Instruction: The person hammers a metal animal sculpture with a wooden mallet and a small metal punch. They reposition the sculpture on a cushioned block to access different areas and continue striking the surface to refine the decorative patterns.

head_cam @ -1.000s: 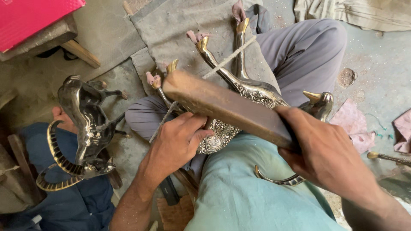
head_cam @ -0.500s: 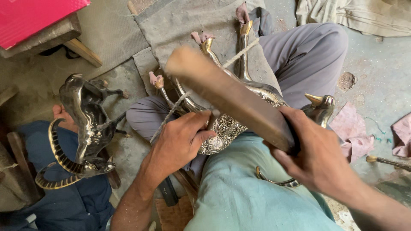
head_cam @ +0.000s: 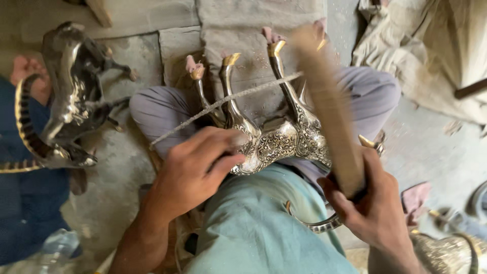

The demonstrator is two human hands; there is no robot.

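An engraved silver metal animal figure [head_cam: 284,139] lies upside down across my lap, its gold-tipped legs pointing up. My left hand [head_cam: 195,170] presses on the figure's body and holds a thin metal rod [head_cam: 223,101] that runs diagonally across the legs. My right hand [head_cam: 373,203] grips the lower end of a flat wooden bat [head_cam: 329,106], which is raised and blurred with motion above the figure's right side. A curved metal horn [head_cam: 317,223] shows below the figure near my right hand.
A second, darker metal animal figure [head_cam: 66,101] with a ringed horn stands at the left on the concrete floor beside another person's blue clothing [head_cam: 25,213]. Grey cloth [head_cam: 253,25] lies under the legs. Crumpled fabric [head_cam: 431,50] sits at the upper right; more metal pieces [head_cam: 451,248] at lower right.
The wooden bat has swung from lying low across the figure to nearly upright on the right side. The view has shifted closer over the lap. My left hand stays on the figure.
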